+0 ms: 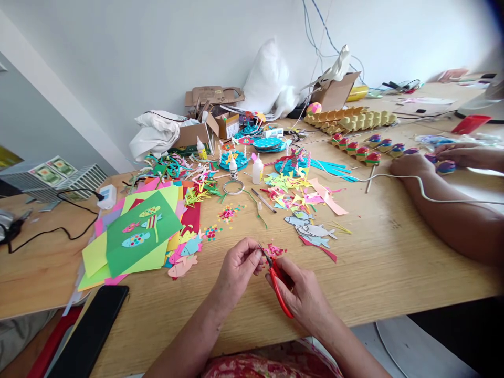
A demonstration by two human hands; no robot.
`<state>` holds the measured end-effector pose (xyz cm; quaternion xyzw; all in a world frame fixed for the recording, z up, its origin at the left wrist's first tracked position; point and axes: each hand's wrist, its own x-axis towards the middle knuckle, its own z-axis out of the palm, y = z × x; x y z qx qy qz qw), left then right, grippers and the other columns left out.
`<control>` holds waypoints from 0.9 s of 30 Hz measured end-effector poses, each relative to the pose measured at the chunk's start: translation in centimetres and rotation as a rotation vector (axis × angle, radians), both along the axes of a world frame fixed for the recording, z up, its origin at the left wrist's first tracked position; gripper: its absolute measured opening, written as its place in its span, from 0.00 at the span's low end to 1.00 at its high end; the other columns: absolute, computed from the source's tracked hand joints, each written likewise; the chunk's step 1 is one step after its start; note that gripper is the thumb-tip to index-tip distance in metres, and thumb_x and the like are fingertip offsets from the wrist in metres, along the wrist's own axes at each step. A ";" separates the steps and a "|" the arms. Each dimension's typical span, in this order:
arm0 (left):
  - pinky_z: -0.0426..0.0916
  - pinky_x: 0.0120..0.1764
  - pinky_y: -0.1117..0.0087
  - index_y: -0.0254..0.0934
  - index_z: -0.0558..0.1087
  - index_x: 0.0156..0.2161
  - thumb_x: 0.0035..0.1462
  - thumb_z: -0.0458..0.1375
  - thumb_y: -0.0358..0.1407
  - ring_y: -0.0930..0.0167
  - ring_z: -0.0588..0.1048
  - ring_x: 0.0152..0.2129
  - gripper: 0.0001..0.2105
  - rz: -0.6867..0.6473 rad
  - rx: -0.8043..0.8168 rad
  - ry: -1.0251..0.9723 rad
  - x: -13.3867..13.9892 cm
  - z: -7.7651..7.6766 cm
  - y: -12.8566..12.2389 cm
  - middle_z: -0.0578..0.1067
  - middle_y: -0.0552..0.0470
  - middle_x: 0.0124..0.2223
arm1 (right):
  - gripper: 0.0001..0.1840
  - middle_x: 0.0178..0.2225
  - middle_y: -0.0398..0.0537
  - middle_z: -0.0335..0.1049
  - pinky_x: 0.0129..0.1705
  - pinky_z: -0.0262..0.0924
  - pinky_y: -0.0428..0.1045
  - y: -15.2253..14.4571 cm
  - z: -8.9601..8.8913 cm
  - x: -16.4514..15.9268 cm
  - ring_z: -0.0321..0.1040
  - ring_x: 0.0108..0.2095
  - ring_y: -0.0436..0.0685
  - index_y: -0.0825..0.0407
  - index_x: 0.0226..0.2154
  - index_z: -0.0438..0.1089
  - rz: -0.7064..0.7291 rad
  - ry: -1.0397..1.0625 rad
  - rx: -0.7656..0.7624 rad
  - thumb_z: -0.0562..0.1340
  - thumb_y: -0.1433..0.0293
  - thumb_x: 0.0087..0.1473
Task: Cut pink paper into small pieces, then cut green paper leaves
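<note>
In my right hand [301,289] is a pair of red-handled scissors [280,294], the fingers wrapped round the handles. The blades point up and left, to the fingertips of my left hand [240,265]. That hand is closed in a pinch, and whatever it holds is too small to make out. Just beyond the blades lies a small heap of pink-red paper snippets [274,250]. Grey and blue paper fish [315,231] lie to the right of it, with a red paper strip [321,249] beside them. More round paper bits [228,212] are scattered farther back.
On the left are a green sheet [134,247] with fish on it, coloured paper and a black phone [92,328]. Glue bottles [257,169], paper scraps [289,189] and boxes [197,134] stand farther back. At right, another person's arms [444,210] reach over painted egg-carton pieces [360,150].
</note>
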<state>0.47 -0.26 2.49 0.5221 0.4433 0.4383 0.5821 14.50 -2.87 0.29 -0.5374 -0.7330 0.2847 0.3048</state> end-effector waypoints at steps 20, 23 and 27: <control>0.60 0.25 0.76 0.34 0.64 0.28 0.51 0.52 0.36 0.77 0.64 0.20 0.06 0.009 0.002 0.032 -0.5 -0.1 -0.1 0.65 0.56 0.23 | 0.13 0.16 0.37 0.54 0.21 0.44 0.43 -0.4 -0.2 0.3 0.48 0.18 0.46 0.52 0.21 0.58 0.016 -0.015 -0.014 0.51 0.66 0.54; 0.60 0.25 0.76 0.34 0.64 0.27 0.51 0.52 0.37 0.77 0.64 0.20 0.07 0.019 0.000 0.029 -0.6 -0.2 0.0 0.64 0.56 0.22 | 0.14 0.16 0.38 0.54 0.21 0.44 0.43 -0.5 -0.2 0.4 0.48 0.18 0.46 0.52 0.20 0.58 0.022 -0.018 -0.007 0.51 0.66 0.54; 0.59 0.24 0.77 0.34 0.64 0.27 0.50 0.53 0.38 0.77 0.64 0.20 0.08 0.027 -0.006 0.014 -0.6 -0.2 0.0 0.63 0.57 0.22 | 0.14 0.16 0.38 0.54 0.20 0.44 0.43 -0.6 -0.3 0.4 0.48 0.18 0.46 0.52 0.20 0.59 0.024 -0.034 -0.011 0.51 0.65 0.54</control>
